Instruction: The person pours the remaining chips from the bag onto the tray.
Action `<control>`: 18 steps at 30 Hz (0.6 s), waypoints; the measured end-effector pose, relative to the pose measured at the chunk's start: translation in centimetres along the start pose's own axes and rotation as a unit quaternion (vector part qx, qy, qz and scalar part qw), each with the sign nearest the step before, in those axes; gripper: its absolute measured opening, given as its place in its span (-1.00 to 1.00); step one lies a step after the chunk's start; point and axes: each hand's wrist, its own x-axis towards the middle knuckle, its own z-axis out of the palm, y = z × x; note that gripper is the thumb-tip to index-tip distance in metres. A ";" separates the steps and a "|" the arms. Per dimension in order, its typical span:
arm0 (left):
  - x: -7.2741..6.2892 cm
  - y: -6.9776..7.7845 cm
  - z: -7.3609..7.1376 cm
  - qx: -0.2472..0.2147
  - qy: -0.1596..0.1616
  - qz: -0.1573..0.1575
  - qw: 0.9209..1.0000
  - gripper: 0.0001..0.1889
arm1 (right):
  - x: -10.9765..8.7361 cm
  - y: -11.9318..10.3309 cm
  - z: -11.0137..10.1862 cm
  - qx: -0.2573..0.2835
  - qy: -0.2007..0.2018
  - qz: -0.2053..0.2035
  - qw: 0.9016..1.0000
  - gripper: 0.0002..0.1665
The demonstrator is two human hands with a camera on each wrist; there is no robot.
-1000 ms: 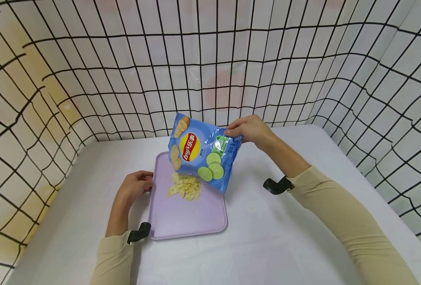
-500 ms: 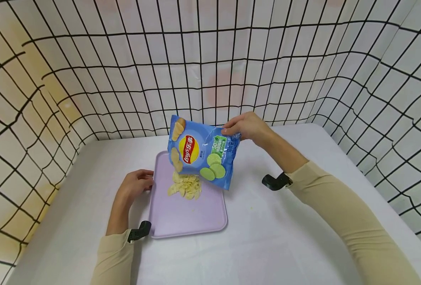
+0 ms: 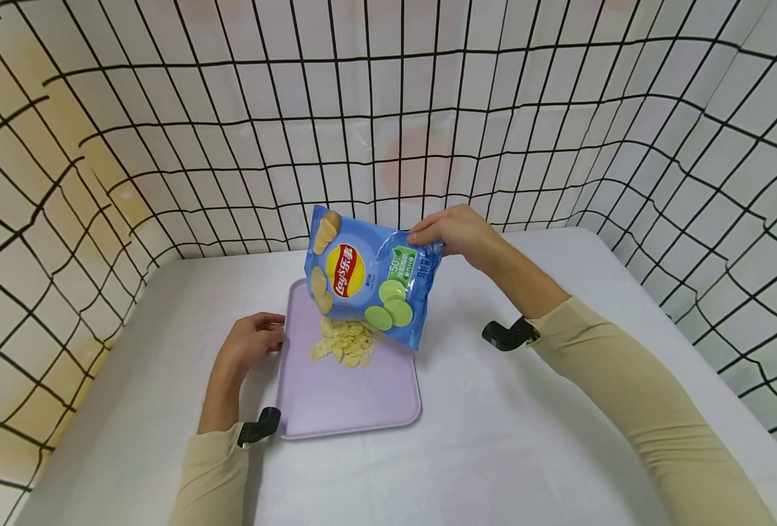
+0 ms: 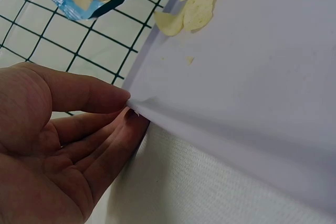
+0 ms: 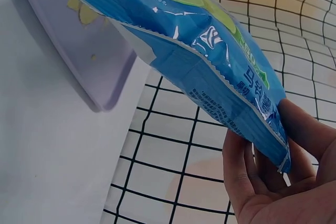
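Blue bag (image 3: pixel 370 276) held tilted, chips (image 3: pixel 345 345) heaped on lilac tray (image 3: pixel 349 403)

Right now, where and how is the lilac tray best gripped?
The tray is probably best pinched at its left rim from the left, as the left hand does: the edge is thin, and the Lay's chip bag hides the far right corner in the head view.
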 end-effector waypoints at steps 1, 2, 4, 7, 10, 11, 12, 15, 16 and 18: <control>0.0 0.0 0.0 0.000 0.001 0.000 1.000 -0.56 | 0.0 0.0 0.0 0.001 0.000 -0.001 1.000 -0.64; 0.0 -0.1 0.0 0.000 0.001 0.001 1.000 -0.56 | 0.0 -0.1 0.0 0.005 0.000 -0.003 1.000 -0.64; -0.1 -0.1 0.0 -0.001 0.001 0.000 1.000 -0.56 | 0.0 -0.1 0.1 0.011 0.000 -0.004 1.000 -0.65; -0.2 0.0 0.0 -0.003 -0.001 -0.001 1.000 -0.56 | 0.0 -0.1 0.1 0.020 -0.003 0.000 1.000 -0.66; -0.2 0.0 0.0 -0.003 -0.002 -0.006 1.000 -0.56 | 0.0 0.0 0.1 0.016 -0.004 0.004 1.000 -0.65; -0.2 0.0 0.0 -0.004 -0.002 -0.006 1.000 -0.56 | 0.1 0.0 0.1 0.014 -0.004 0.005 1.000 -0.64; -0.2 0.0 0.0 -0.003 -0.002 -0.006 1.000 -0.56 | 0.1 0.1 0.1 0.011 -0.002 0.006 1.000 -0.64; -0.1 0.0 0.0 -0.003 -0.001 -0.007 1.000 -0.56 | 0.1 0.1 0.1 0.005 0.003 0.009 1.000 -0.63; -0.1 0.0 0.0 -0.003 -0.001 -0.006 1.000 -0.56 | 0.2 0.2 0.0 0.006 0.006 0.011 1.000 -0.64; -0.1 -0.1 0.0 -0.003 -0.001 -0.006 1.000 -0.56 | 0.2 0.2 0.0 0.006 0.009 0.012 1.000 -0.65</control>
